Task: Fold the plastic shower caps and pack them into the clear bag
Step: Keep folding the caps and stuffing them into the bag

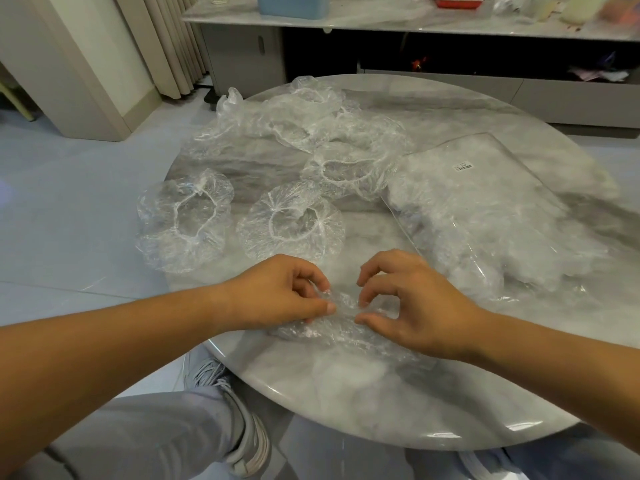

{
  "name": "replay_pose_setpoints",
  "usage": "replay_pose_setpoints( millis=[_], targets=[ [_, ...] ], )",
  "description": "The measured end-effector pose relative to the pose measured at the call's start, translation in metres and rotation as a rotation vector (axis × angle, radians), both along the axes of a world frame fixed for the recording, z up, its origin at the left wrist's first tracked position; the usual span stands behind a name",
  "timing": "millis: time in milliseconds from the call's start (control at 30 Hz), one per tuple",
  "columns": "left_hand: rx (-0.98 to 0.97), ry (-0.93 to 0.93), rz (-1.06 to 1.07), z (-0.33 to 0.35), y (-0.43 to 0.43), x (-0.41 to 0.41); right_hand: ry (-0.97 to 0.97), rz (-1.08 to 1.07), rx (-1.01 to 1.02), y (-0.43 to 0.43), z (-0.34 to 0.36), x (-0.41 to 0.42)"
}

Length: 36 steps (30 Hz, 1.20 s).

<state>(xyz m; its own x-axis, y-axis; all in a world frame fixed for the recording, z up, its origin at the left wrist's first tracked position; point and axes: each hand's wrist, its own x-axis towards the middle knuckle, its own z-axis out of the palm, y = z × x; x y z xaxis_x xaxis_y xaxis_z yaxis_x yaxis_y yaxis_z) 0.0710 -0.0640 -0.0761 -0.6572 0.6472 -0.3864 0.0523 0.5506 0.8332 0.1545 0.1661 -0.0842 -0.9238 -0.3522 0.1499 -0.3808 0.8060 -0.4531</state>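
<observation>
Head view. Round marble surface (346,393) fills the centre of the frame. Low centre, both hands meet over one crumpled cap (343,329) lying on the near part of the surface. Left hand (280,296) comes in from the lower left; its fingers (329,308) are curled and the thumb pinches the cap's left end. Right hand (408,303) comes in from the lower right, with thumb and forefinger curled onto the cap's right end and gripping the plastic; the other fingers are arched above it. The cap is bunched into a narrow strip running between the two hands. Just beyond the hands, two open caps lie flat with the elastic rim up: the left cap (183,223) overhangs the surface's edge, and the middle cap (291,223) lies beside it. A third cap (346,171) sits behind them, touching the bag (485,209). A loose heap (294,116) of more caps lies at the far edge, upper centre. The bag lies flat at right of centre, stuffed with white plastic, with a small label (463,166) near its far end. A grey shoe (242,427) shows below the surface, bottom centre. A cabinet (381,19) runs along the top of the frame, with a blue box (292,5) on it.
</observation>
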Motion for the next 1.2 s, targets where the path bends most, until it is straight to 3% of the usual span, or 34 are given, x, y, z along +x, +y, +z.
replay_pose_setpoints(
  millis=[233,500,633,833,967,1200],
  targets=[
    [-0.011,0.06,0.022,0.006,0.0,-0.003,0.165,0.286,0.233,0.007,-0.009,0.011],
    [-0.149,0.086,-0.118,0.016,-0.001,0.003,0.286,0.349,0.303,-0.002,-0.009,0.019],
    [-0.181,0.107,-0.132,0.018,-0.01,-0.001,0.186,0.455,0.388,0.002,-0.02,0.029],
    [-0.144,0.173,-0.02,0.019,-0.017,-0.011,0.1,0.405,0.453,-0.003,-0.016,0.038],
    [-0.291,0.323,0.107,0.016,-0.017,-0.015,0.049,0.361,0.466,-0.012,-0.014,0.041],
    [-0.619,0.33,0.089,0.018,-0.007,-0.004,0.019,0.33,0.477,-0.014,-0.015,0.047]
  ],
)
